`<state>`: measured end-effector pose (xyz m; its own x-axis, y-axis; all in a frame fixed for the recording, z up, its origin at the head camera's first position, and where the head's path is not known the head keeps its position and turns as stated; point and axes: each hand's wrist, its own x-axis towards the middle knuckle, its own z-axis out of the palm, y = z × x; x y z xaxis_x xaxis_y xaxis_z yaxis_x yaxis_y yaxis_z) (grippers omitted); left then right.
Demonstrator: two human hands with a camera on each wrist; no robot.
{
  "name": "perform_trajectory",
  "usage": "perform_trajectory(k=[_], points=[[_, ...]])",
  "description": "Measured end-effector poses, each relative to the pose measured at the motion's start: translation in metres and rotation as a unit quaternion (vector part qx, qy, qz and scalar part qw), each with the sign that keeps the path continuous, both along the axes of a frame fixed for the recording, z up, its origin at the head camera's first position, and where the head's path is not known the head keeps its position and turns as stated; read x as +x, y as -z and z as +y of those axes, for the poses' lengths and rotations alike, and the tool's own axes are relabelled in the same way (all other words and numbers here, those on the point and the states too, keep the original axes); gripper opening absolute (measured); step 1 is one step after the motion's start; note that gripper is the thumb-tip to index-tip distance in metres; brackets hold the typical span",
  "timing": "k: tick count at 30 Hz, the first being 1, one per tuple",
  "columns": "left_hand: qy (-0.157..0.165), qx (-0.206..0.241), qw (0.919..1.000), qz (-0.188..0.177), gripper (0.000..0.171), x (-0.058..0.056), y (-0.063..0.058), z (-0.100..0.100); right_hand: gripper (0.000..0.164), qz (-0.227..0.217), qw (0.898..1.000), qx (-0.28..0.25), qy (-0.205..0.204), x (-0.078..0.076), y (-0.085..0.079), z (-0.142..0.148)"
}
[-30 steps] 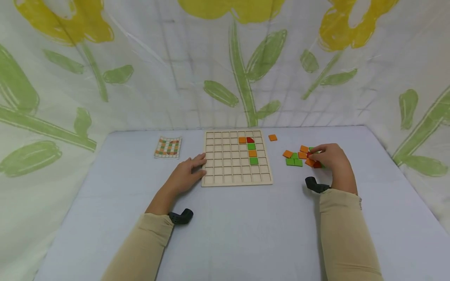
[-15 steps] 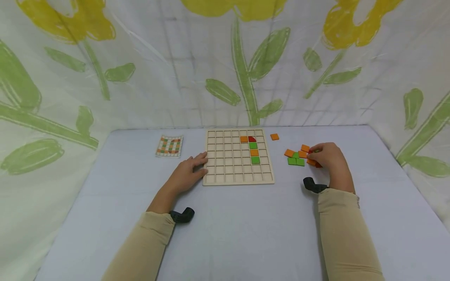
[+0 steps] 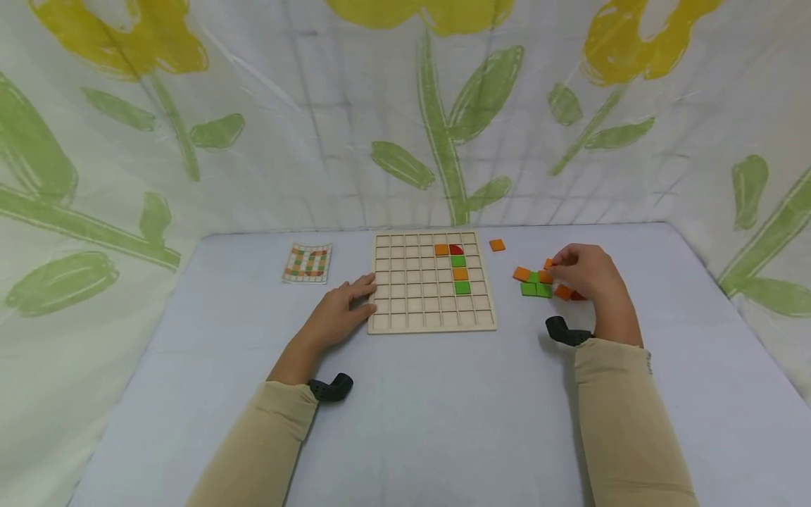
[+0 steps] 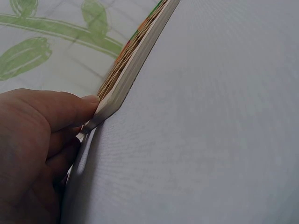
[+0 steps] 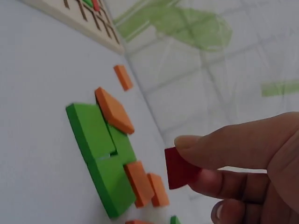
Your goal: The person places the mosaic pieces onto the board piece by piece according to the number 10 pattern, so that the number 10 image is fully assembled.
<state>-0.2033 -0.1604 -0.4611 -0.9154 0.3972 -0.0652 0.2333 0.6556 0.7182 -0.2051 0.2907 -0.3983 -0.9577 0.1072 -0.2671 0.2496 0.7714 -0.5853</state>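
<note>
A red tile point(image 5: 178, 169) is pinched in the right hand point(image 3: 588, 273), right of the grid board point(image 3: 406, 307), near loose tiles point(image 3: 529, 289). The left hand point(image 3: 336, 315), fingers extended, touches the board's left edge; left of the board lies a patterned card point(image 3: 307, 264).

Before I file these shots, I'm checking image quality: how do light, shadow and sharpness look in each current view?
Head view: soft, fairly even light, faint shadow beside the right sleeve, grid on the board readable; left wrist view: dimmer, shade beside the left hand; right wrist view: dim, greyish, red piece clear in outline, backdrop looking softer.
</note>
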Motion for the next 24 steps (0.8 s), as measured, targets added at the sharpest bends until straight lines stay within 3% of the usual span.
perform_trajectory(k=[6,15,24], points=[[0.004,0.001,1.0000,0.005,0.050,0.001,-0.002,0.001,0.032,0.037,0.997,-0.013,-0.067,-0.003,-0.009,-0.038],[-0.002,0.005,1.0000,0.001,0.050,0.000,-0.002,0.001,0.015,-0.014,0.986,-0.069,-0.152,-0.007,0.006,-0.092],[-0.003,0.008,1.0000,0.003,0.049,0.000,0.000,0.000,0.012,-0.019,0.984,-0.015,-0.177,-0.010,0.023,-0.110]])
